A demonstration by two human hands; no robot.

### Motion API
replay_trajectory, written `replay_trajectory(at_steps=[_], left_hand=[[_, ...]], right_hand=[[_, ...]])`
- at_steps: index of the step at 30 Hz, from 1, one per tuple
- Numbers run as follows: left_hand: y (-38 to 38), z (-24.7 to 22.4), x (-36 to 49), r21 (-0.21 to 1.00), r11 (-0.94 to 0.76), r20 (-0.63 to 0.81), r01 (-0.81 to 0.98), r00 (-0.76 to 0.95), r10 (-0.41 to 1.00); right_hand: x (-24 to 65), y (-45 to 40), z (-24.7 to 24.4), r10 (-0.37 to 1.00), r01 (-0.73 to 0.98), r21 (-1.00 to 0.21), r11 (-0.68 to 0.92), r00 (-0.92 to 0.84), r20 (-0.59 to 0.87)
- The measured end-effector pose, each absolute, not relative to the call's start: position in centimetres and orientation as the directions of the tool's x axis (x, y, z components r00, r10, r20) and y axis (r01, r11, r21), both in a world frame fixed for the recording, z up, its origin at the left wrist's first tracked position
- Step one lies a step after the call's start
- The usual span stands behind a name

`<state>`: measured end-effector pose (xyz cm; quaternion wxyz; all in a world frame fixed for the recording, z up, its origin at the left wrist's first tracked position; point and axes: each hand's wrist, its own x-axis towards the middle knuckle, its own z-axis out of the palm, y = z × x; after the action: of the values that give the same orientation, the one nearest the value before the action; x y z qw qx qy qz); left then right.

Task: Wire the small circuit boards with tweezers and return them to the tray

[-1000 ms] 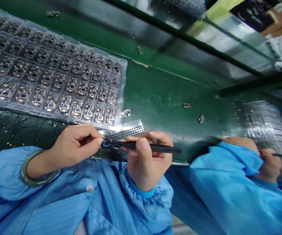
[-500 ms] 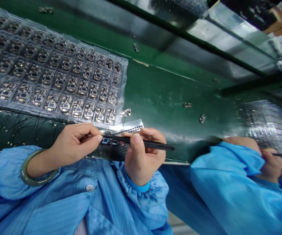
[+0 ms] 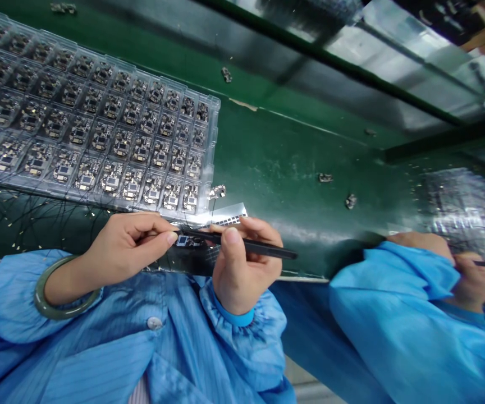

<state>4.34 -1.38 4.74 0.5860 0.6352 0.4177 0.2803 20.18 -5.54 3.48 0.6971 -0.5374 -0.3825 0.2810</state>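
Observation:
My left hand [image 3: 127, 247], with a green bangle on its wrist, pinches a thin dark lead at the edge of a small circuit board [image 3: 183, 241]. My right hand [image 3: 245, 269] grips black tweezers [image 3: 255, 248], whose tip reaches over that board. A perforated metal strip [image 3: 232, 220] lies just beyond both hands, partly hidden by my right fingers. Blue striped sleeves cover my forearms.
A clear plastic tray [image 3: 214, 146] holds rows of circuit boards, with black wires [image 3: 36, 224] below it. Loose boards [image 3: 217, 192] dot the green bench [image 3: 293, 207]. At right, a co-worker's hand [image 3: 474, 280] holds tweezers over a foil-wrapped tray [image 3: 465, 207].
My right hand and the tweezers have shifted left and up, closer to the small board. The whole view has tilted slightly. My left hand has barely moved.

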Motion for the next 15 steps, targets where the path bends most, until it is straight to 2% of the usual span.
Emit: replay_trajectory(at_steps=[12,15], left_hand=[[-1.3,4.98,4.27,0.978,0.002,-0.101,0.207,0.471,0.876],[-1.31,5.1,4.36,0.964,-0.016,-0.109,0.266,0.45,0.886]], right_hand=[[19.64,-5.89,3.3,0.777,0.096,-0.947,0.307,0.549,0.307],[19.49,-6.06,2.95,0.764,0.141,-0.916,0.376,0.511,0.393]])
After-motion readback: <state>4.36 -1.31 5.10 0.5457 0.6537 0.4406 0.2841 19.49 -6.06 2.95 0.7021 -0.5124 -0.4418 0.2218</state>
